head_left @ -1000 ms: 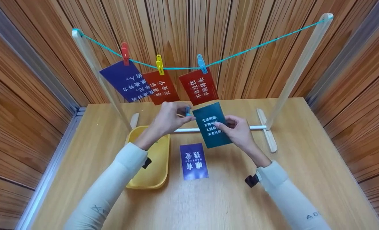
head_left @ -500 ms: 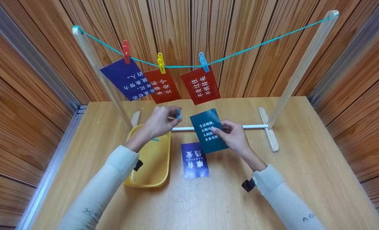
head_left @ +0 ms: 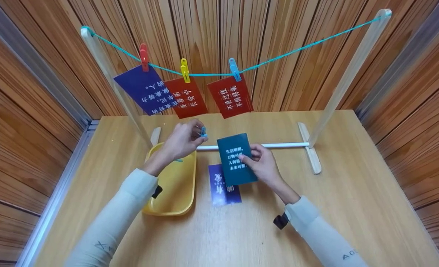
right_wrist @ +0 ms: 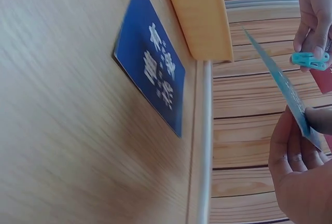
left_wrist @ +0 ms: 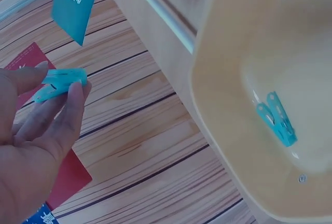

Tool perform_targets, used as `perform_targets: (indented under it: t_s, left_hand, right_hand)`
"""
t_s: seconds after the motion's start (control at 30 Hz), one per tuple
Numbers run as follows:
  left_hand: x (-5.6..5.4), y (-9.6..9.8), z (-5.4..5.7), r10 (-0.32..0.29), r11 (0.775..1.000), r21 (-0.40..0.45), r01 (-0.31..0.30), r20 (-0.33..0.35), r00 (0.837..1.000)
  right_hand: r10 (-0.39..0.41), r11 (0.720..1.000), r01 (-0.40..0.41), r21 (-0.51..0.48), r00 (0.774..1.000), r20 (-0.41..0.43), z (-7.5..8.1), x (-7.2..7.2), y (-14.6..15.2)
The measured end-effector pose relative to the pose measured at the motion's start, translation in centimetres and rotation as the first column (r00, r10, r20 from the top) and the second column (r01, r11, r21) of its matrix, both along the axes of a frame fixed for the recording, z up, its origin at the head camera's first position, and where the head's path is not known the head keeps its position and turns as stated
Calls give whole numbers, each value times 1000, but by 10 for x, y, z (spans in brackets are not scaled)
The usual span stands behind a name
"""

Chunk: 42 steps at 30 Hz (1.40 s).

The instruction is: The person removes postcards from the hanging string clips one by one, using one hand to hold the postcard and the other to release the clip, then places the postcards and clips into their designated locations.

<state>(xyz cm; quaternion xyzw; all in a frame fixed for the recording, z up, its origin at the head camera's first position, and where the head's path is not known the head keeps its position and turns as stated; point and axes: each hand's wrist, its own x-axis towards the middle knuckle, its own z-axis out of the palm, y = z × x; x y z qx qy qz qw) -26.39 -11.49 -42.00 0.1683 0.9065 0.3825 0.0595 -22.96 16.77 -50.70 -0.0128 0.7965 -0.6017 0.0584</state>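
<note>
My left hand (head_left: pixel 184 139) pinches a light blue clothespin (left_wrist: pixel 65 81) between thumb and fingers, above the far end of the yellow tray (head_left: pixel 194 178). A dark green card (head_left: pixel 234 148) with white writing is gripped at its right edge by my right hand (head_left: pixel 265 165), thumb in front and fingers behind. Below it a purple-blue card (head_left: pixel 219 196) lies on the table, partly covered by the green one in the head view. Another blue clothespin (left_wrist: pixel 279 120) lies inside the tray.
A teal string (head_left: pixel 286 53) runs between two wooden posts (head_left: pixel 352 74). From it hang a blue card (head_left: pixel 136 87) on a red clothespin (head_left: pixel 144 57), a red card (head_left: pixel 193 102) on a yellow one, and another red card (head_left: pixel 230 98) on a blue one. A white rod (head_left: pixel 284 145) joins the posts' feet.
Both hands have moved apart from each other. My left hand has drawn left with the clothespin, while the right has brought the green card down and nearer, over the card on the table.
</note>
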Motion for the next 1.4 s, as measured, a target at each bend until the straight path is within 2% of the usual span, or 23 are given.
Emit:
perform_targets:
  t_s: [0.3, 0.6, 0.87, 1.0, 1.17, 1.4]
  left_hand:
    - [-1, -12, -9, -11, 997, -72, 8, -46, 999]
    - [-1, -20, -17, 19, 996, -83, -19, 0, 1000]
    - [-2, -28, -23, 7, 995, -101, -11, -41, 999]
    - [-5, -33, -29, 15, 992, -128, -18, -27, 1000]
    - [-8, -38, -34, -9, 980, -199, 7, -11, 1000]
    - [-9, -46, -42, -77, 949, -308, 59, -47, 996]
  right_hand:
    - [15, 998, -11, -69, 999, 48, -16, 9, -14]
    - [12, 994, -4, -106, 997, 79, -29, 17, -22]
    - [13, 995, -4, -100, 995, 94, -37, 17, -27]
    - [23, 994, -12, -108, 994, 105, -41, 17, -30]
    - [15, 994, -1, -107, 992, 127, -46, 16, -33]
    - [-19, 999, 22, -25, 993, 114, -50, 15, -34]
